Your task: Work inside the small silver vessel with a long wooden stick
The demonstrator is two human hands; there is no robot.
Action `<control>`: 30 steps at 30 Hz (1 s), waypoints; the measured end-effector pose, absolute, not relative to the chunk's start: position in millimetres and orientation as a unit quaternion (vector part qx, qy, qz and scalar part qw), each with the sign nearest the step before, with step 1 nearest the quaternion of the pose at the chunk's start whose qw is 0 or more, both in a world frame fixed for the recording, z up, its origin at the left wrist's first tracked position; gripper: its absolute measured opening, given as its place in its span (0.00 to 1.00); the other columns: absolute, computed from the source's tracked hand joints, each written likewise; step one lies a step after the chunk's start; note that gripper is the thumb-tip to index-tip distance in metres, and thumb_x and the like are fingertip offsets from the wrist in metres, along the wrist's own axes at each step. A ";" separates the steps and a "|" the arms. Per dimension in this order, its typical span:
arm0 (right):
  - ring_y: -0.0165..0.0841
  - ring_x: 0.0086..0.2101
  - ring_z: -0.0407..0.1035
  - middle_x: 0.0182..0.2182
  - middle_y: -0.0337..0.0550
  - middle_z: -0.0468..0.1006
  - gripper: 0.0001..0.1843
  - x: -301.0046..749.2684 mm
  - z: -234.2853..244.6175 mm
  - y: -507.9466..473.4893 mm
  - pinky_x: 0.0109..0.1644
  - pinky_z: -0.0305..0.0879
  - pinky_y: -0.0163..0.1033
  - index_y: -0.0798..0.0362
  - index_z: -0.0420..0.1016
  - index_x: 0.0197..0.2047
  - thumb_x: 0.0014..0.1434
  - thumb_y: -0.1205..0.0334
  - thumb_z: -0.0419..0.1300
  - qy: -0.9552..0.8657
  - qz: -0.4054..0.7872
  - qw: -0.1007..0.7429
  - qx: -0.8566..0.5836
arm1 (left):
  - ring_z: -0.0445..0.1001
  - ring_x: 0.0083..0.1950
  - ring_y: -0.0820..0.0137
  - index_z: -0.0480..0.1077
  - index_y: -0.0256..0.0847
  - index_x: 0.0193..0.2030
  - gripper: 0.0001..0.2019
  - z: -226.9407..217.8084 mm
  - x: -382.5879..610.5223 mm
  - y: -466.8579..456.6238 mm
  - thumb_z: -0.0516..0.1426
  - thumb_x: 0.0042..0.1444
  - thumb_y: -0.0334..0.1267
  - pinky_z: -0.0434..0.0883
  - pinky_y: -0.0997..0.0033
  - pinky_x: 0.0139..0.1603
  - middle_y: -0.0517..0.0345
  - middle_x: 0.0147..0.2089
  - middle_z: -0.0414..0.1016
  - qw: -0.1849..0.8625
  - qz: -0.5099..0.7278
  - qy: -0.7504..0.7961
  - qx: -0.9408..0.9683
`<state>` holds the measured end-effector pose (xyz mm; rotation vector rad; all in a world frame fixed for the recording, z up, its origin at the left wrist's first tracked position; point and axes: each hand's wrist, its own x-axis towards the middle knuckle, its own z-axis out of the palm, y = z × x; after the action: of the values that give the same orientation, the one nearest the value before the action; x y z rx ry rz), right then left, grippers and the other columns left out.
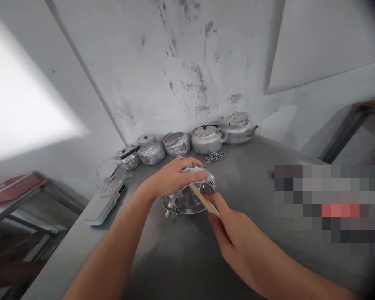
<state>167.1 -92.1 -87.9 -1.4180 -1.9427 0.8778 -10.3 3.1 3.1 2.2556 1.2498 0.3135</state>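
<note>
A small silvery metal kettle (192,200) with a wide round mouth lies tilted on the grey table, its opening turned towards me. My left hand (178,175) wraps over its top and side. In my right hand (226,218) is a light wooden stick (204,202), gripped at its near end, with the far end at the kettle's mouth. Whether that far end has a head on it is hidden. A green-and-white cord (171,207) hangs at the kettle's left side, and a similar cord (213,158) is bunched on the table behind it.
Several dented metal kettles (207,141) stand along the wall at the table's (175,258) back. A flat grey device (104,204) with a white cable rests at the left edge. Beyond that is a red tray (15,187) on a rack. A blurred area covers the right side.
</note>
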 end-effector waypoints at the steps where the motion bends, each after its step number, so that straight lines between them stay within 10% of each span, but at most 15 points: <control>1: 0.39 0.33 0.79 0.37 0.46 0.83 0.24 167.1 -88.6 -91.9 0.40 0.69 0.41 0.47 0.56 0.67 0.69 0.66 0.45 -0.731 0.327 0.288 -0.526 | 0.64 0.64 0.53 0.69 0.55 0.60 0.28 3.0 -10.3 3.3 0.52 0.61 0.67 0.63 0.57 0.62 0.57 0.65 0.65 0.270 0.115 0.464 0.836; 21: 0.38 0.27 0.77 0.28 0.41 0.83 0.26 163.1 -100.6 -87.4 0.35 0.66 0.38 0.50 0.66 0.64 0.63 0.63 0.56 -0.719 0.307 0.299 -0.547 | 0.65 0.62 0.56 0.70 0.54 0.59 0.26 0.9 -11.4 5.4 0.53 0.62 0.65 0.62 0.58 0.61 0.56 0.63 0.66 0.269 0.131 0.456 0.838; 30: 0.38 0.31 0.79 0.35 0.46 0.83 0.19 165.5 -88.1 -88.9 0.34 0.66 0.39 0.49 0.64 0.61 0.69 0.63 0.45 -0.721 0.347 0.279 -0.531 | 0.66 0.61 0.55 0.70 0.54 0.59 0.28 2.7 -11.0 4.5 0.53 0.61 0.66 0.63 0.59 0.61 0.56 0.63 0.66 0.272 0.129 0.461 0.835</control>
<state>165.5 -88.9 -88.1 -1.4241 -1.9352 0.9304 -11.0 4.5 2.7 2.2465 1.2416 0.3479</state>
